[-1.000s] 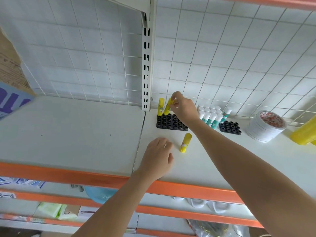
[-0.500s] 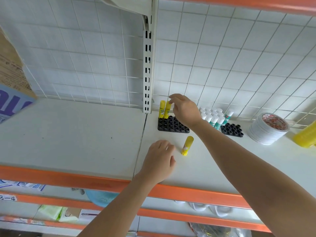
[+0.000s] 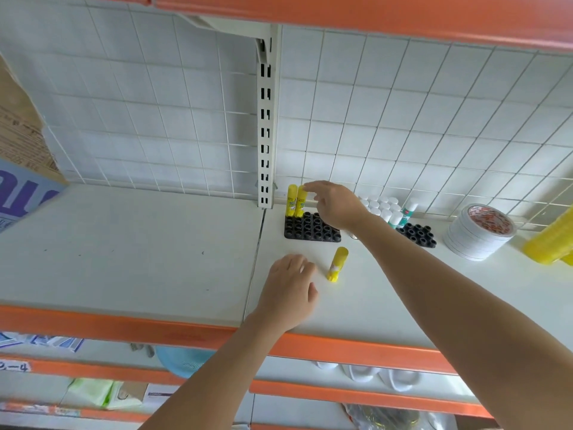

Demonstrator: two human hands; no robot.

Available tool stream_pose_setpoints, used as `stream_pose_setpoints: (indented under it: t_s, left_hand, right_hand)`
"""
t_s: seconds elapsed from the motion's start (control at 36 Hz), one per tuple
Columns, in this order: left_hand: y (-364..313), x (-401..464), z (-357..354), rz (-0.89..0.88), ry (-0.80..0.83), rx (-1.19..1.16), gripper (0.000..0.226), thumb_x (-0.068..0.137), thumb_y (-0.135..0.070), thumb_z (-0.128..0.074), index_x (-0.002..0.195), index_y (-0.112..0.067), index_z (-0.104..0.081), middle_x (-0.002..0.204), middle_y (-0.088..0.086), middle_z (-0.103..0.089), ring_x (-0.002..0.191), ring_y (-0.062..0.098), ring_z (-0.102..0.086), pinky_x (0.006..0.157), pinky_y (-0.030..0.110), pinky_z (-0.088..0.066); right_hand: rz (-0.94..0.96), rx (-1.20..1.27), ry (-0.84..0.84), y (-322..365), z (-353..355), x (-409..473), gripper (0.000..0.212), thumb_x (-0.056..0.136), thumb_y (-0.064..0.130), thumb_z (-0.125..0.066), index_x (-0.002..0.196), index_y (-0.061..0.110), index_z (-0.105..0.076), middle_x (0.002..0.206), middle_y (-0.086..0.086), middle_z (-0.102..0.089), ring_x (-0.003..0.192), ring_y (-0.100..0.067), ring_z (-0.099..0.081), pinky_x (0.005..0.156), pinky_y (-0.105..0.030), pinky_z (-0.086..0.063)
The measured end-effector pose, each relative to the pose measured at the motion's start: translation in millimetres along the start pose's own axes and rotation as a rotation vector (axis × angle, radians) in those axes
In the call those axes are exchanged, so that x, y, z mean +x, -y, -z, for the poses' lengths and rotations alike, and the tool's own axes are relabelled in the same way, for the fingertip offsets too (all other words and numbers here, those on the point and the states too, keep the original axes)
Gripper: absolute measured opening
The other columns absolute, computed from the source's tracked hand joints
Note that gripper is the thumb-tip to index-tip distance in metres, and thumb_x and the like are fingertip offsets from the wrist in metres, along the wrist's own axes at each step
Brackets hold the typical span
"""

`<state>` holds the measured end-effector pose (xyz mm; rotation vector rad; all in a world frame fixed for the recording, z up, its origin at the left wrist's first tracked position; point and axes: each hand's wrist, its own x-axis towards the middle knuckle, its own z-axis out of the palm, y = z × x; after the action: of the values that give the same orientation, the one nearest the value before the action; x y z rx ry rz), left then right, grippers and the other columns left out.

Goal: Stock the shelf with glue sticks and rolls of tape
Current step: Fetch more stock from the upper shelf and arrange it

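Standing in the back-left holes of the black holder (image 3: pixel 311 228) near the shelf (image 3: pixel 130 252) back edge, two yellow glue sticks (image 3: pixel 296 200) meet the right hand's (image 3: pixel 336 204) loosely spread fingers, while a third stick (image 3: pixel 337 264) lies unstocked beside the relaxed, empty left hand (image 3: pixel 290 287), most holes vacant.

Second glue stick (image 3: pixel 301 201) now upright, released.

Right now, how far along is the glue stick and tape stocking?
Early. Two yellow glue sticks stand in the black holder; the right hand touches the second. One loose glue stick lies beside the left hand. Most slots are empty. Tape rolls are stacked right.
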<state>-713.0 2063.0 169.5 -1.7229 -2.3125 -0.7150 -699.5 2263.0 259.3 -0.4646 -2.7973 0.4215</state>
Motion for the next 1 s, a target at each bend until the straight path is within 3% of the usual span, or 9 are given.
stream_pose_setpoints:
  t_s: [0.14, 0.25, 0.39, 0.5, 0.72, 0.86, 0.92, 1.0]
  left_hand:
    - [0.1, 0.5, 3.0, -0.001, 0.008, 0.013, 0.030, 0.078, -0.026, -0.036, 0.086, -0.011, -0.060, 0.093, 0.004, -0.059, 0.090, 0.026, -0.059, 0.078, 0.038, -0.052]
    - [1.1, 0.0, 2.7, 0.003, 0.034, 0.024, 0.033, 0.079, -0.029, -0.034, 0.089, -0.013, -0.061, 0.095, 0.003, -0.059, 0.092, 0.026, -0.058, 0.080, 0.037, -0.050]
    - [1.3, 0.1, 1.9, 0.002, 0.013, 0.022, 0.030, 0.078, -0.029, -0.035, 0.085, -0.014, -0.060, 0.090, 0.002, -0.058, 0.088, 0.025, -0.056, 0.076, 0.036, -0.050]
    - [0.6, 0.2, 0.7, 0.007, -0.004, -0.006, 0.031, 0.075, -0.026, -0.037, 0.085, -0.012, -0.062, 0.087, 0.003, -0.058, 0.084, 0.027, -0.057, 0.074, 0.037, -0.051]
    - [0.9, 1.4, -0.1, 0.000, 0.018, 0.015, 0.022, 0.077, -0.021, -0.048, 0.090, -0.013, -0.063, 0.090, 0.002, -0.059, 0.087, 0.024, -0.057, 0.076, 0.037, -0.051]
    - [0.1, 0.8, 2.0, -0.003, 0.037, 0.025, 0.028, 0.080, -0.024, -0.040, 0.092, -0.014, -0.063, 0.092, 0.001, -0.059, 0.089, 0.022, -0.055, 0.078, 0.035, -0.050]
    - [-1.5, 1.2, 3.6, 0.000, 0.037, 0.023, 0.032, 0.080, -0.026, -0.035, 0.091, -0.014, -0.062, 0.091, 0.001, -0.058, 0.088, 0.022, -0.055, 0.077, 0.035, -0.051]
    - [-1.6, 1.4, 3.4, 0.004, 0.056, 0.029, 0.021, 0.082, -0.023, -0.045, 0.093, -0.014, -0.061, 0.094, 0.001, -0.057, 0.092, 0.022, -0.053, 0.082, 0.035, -0.048]
  right_hand:
    - [-0.018, 0.150, -0.078, 7.2, 2.7, -19.5, 0.049, 0.093, -0.003, -0.038, 0.136, 0.014, -0.052, 0.140, -0.006, -0.051, 0.112, -0.020, -0.060, 0.094, -0.026, -0.045]
    - [-0.080, 0.269, -0.198, 12.3, 7.8, -48.6, 0.035, 0.097, 0.005, -0.043, 0.126, 0.013, -0.060, 0.126, -0.007, -0.059, 0.107, -0.020, -0.060, 0.094, -0.030, -0.047]
    - [-0.169, 0.382, -0.328, 16.4, 6.6, -104.4, 0.017, 0.099, 0.014, -0.049, 0.106, 0.016, -0.065, 0.106, 0.003, -0.064, 0.091, -0.005, -0.058, 0.081, -0.018, -0.046]
    - [-0.151, 0.325, -0.441, 17.4, -2.6, -139.7, 0.009, 0.096, 0.016, -0.056, 0.097, 0.011, -0.064, 0.096, 0.005, -0.065, 0.085, -0.007, -0.059, 0.076, -0.033, -0.052]
    - [-0.087, 0.216, -0.436, 22.4, -17.8, -151.7, 0.021, 0.086, 0.029, -0.069, 0.102, 0.022, -0.057, 0.095, 0.016, -0.057, 0.080, -0.004, -0.056, 0.068, -0.031, -0.051]
    - [-0.100, 0.219, -0.428, 25.3, -18.9, -147.7, 0.017, 0.086, 0.018, -0.069, 0.097, 0.020, -0.057, 0.088, 0.013, -0.065, 0.079, -0.006, -0.061, 0.070, -0.037, -0.054]
    - [-0.099, 0.211, -0.434, 26.4, -16.6, -143.9, 0.015, 0.086, 0.014, -0.069, 0.096, 0.017, -0.058, 0.084, 0.014, -0.066, 0.077, -0.004, -0.062, 0.070, -0.034, -0.053]
    - [-0.129, 0.232, -0.469, 28.3, -11.9, -130.3, 0.013, 0.087, 0.010, -0.069, 0.095, 0.011, -0.060, 0.075, 0.021, -0.059, 0.075, -0.001, -0.058, 0.070, -0.022, -0.049]
